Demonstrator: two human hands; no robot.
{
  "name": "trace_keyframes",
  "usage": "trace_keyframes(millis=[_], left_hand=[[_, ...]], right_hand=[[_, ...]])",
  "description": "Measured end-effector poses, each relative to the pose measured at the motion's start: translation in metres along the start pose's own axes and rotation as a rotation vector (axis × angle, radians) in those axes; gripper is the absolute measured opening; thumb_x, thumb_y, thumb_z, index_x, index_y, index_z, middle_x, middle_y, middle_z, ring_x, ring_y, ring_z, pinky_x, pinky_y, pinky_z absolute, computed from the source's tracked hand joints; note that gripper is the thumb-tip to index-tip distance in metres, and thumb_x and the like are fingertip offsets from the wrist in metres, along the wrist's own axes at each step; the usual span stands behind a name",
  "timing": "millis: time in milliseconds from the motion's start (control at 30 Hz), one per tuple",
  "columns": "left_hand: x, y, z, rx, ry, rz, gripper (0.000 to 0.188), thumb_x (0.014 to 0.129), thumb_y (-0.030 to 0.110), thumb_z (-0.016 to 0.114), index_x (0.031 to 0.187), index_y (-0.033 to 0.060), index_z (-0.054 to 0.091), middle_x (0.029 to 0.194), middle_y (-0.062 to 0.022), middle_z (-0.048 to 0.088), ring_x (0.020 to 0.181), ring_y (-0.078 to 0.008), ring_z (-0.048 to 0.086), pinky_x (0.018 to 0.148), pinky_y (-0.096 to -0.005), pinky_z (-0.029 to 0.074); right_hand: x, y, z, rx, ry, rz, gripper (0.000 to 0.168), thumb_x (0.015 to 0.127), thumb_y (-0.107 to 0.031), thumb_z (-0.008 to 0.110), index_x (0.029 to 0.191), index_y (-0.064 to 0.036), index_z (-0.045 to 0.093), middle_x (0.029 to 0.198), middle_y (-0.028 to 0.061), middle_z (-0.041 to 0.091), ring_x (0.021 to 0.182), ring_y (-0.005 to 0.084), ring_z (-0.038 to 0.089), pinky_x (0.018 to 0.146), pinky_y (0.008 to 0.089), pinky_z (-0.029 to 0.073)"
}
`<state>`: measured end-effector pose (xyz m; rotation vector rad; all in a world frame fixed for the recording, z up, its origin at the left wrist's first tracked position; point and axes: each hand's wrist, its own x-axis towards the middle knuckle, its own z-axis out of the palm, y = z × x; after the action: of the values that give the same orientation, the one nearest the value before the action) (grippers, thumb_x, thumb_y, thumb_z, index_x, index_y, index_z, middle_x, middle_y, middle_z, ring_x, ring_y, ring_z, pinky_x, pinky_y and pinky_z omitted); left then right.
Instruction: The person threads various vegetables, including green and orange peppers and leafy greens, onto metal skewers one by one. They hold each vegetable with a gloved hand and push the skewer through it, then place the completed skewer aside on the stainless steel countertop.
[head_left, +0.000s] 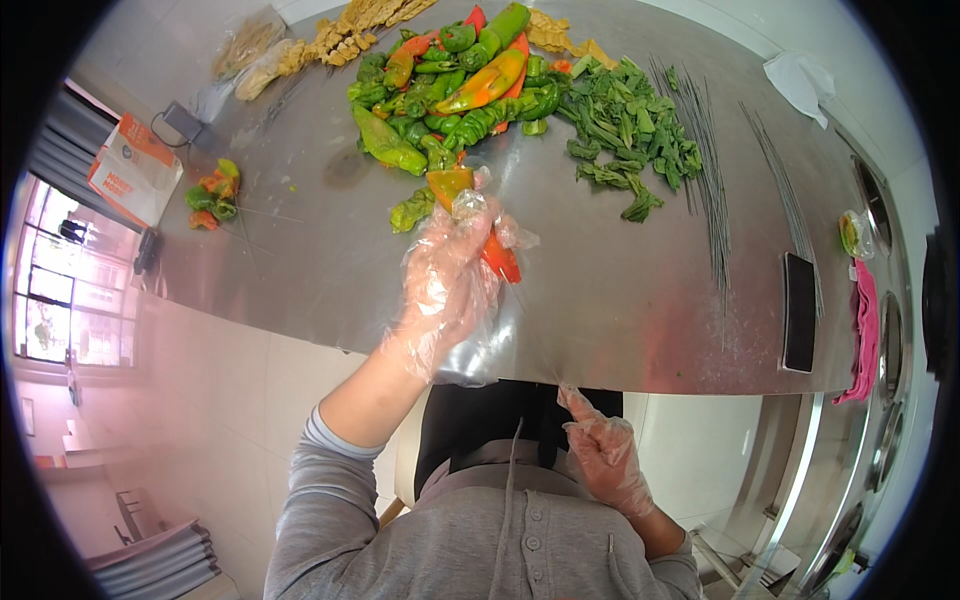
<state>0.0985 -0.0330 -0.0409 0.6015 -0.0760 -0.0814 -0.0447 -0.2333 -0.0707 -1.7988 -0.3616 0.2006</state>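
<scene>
My left hand (454, 262), in a clear plastic glove, is closed around pepper pieces above the steel table. A red pepper piece (500, 259) pokes out below its fingers, and a yellow-green pepper piece (450, 186) shows beyond them. From the red piece a thin metal skewer (534, 322) runs down toward me. Its near end meets the fingertips of my gloved right hand (606, 454), just off the table's front edge. How far the skewer passes through the peppers is hidden by the left hand. Wrinkled green pepper (412, 210) lies beside that hand.
Beyond my hands are a heap of green and red peppers (450, 97), leafy greens (637, 127) and folded tofu skin (345, 37). Metal skewers (709, 180) and a phone (799, 311) lie right. Skewered peppers (214, 195) and a paper bag (139, 172) are left.
</scene>
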Motion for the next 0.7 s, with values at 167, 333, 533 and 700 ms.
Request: trace_keyframes(millis=[167, 333, 533, 700], left_hand=[[-0.009, -0.007, 0.006, 0.014, -0.013, -0.05, 0.051, 0.087, 0.008, 0.059, 0.132, 0.0021, 0.035, 0.094, -0.0036, 0.045, 0.083, -0.0179, 0.046, 0.084, -0.034, 0.04], [-0.016, -0.014, 0.013, 0.001, -0.015, -0.052, 0.047, 0.087, 0.008, 0.058, 0.129, 0.0037, 0.037, 0.093, -0.0034, 0.045, 0.082, -0.0182, 0.046, 0.083, -0.0344, 0.038], [-0.021, -0.023, 0.016, -0.004, -0.013, -0.003, 0.039, 0.087, 0.008, 0.057, 0.122, 0.0077, 0.04, 0.094, -0.0043, 0.046, 0.083, -0.0188, 0.046, 0.082, -0.0347, 0.038], [-0.022, -0.023, 0.016, -0.01, -0.053, -0.017, 0.035, 0.087, 0.009, 0.058, 0.117, 0.0088, 0.04, 0.096, -0.005, 0.047, 0.084, -0.0188, 0.046, 0.081, -0.0325, 0.038]], right_hand=[[0.004, -0.003, 0.001, -0.001, 0.007, 0.016, 0.043, 0.086, 0.003, 0.047, 0.129, 0.004, 0.046, 0.118, 0.0217, 0.06, 0.077, 0.0244, 0.068, 0.072, 0.0281, 0.053], [0.01, -0.003, 0.005, 0.023, 0.034, -0.036, 0.041, 0.088, 0.002, 0.045, 0.129, 0.003, 0.046, 0.114, 0.0195, 0.062, 0.058, 0.0153, 0.06, 0.06, 0.0263, 0.05], [0.015, -0.021, 0.007, 0.265, 0.033, 0.245, 0.013, 0.091, -0.004, 0.047, 0.091, 0.005, 0.057, 0.09, 0.0103, 0.063, 0.054, 0.0085, 0.042, 0.059, 0.025, 0.04], [0.014, -0.012, 0.011, 0.282, 0.053, 0.208, 0.011, 0.092, -0.004, 0.045, 0.097, 0.004, 0.051, 0.103, 0.0124, 0.065, 0.056, 0.0077, 0.046, 0.057, 0.0241, 0.041]])
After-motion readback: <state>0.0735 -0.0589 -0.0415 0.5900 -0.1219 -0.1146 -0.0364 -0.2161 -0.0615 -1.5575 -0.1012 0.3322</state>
